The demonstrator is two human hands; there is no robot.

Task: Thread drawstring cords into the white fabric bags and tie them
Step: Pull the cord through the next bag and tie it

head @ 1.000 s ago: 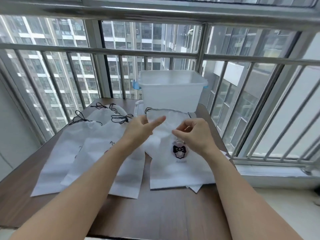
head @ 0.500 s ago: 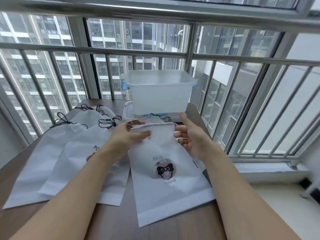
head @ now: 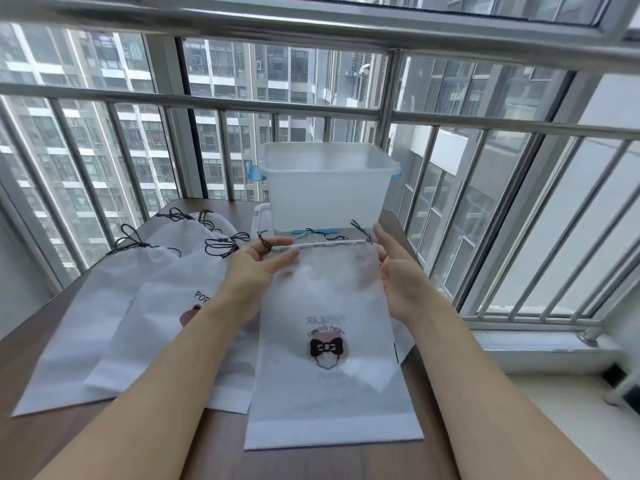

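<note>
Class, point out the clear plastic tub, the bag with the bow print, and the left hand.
clear plastic tub (head: 325, 195), head view, front wall.
bag with the bow print (head: 329, 386), head view, below the bow.
left hand (head: 252, 271), head view, palm.

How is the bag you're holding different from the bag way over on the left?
The held bag is lifted by its top corners between the left hand and right hand; the far-left bag lies flat on the table. The held bag shows a bow picture; the far-left bag shows no picture here. The held bag's cords stick out at both corners; the far-left bag's are bunched together. Both are white with black cords.
</note>
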